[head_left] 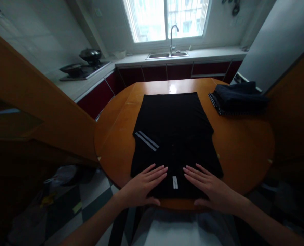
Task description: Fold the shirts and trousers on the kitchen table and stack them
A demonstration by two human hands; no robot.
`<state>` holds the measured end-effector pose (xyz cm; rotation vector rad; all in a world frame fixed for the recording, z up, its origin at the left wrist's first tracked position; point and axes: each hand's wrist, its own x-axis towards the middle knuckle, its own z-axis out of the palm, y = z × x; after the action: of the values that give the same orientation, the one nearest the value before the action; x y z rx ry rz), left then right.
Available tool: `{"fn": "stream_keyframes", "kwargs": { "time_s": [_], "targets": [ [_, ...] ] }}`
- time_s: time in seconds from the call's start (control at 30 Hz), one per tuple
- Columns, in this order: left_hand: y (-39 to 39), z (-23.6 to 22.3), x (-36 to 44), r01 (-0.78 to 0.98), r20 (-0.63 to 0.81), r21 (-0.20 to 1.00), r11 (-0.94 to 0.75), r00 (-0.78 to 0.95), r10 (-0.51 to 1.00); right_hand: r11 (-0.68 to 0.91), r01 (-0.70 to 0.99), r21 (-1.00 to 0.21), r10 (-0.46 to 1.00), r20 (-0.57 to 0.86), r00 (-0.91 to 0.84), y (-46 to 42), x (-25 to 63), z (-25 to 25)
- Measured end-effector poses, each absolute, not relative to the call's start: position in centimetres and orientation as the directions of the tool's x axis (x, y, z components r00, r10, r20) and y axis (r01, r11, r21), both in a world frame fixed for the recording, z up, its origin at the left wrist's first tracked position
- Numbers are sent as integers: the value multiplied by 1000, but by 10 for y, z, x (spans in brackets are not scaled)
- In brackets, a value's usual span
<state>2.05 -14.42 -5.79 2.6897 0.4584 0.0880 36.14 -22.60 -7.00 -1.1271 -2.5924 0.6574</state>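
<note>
A black shirt [173, 116] lies spread on the wooden table, its collar end toward me. Two pale stripes [147, 140] cross a sleeve part at its left, and a small white label [175, 182] shows near the collar. My left hand [145, 184] rests flat on the fabric left of the label, fingers stretched out. On the other side of the label, my right hand [205, 182] lies flat in the same way. Both thumbs are near the table's front edge. Neither hand grips anything.
The oval wooden table [116, 133] carries a stack of folded dark clothes [240, 97] at its right. Behind it are a counter with a sink [168, 55], a faucet [171, 37] and a stove with pans [90, 56]. A fridge [272, 44] stands at right.
</note>
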Motion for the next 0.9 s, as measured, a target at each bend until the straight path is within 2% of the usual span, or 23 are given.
{"fn": "stream_keyframes", "kwargs": {
  "time_s": [0.13,0.23,0.5,0.67,0.9],
  "targets": [
    [-142,-65,13,275,41,416,-867,947,320,642,619,-453,726,96,-681,-226,364,-72],
    [-141,-64,12,278,52,474,-836,938,342,644,617,-453,730,120,-673,-223,365,-71],
    [-145,-46,22,410,3,717,-564,807,591,472,608,-638,853,154,-500,-216,360,-62],
    [-142,-46,29,456,1,747,-483,726,687,272,595,-756,948,104,-301,-210,354,-64],
    [-136,-56,38,579,13,722,-379,536,844,127,615,-778,991,67,-119,-200,343,-70]
  ]
}}
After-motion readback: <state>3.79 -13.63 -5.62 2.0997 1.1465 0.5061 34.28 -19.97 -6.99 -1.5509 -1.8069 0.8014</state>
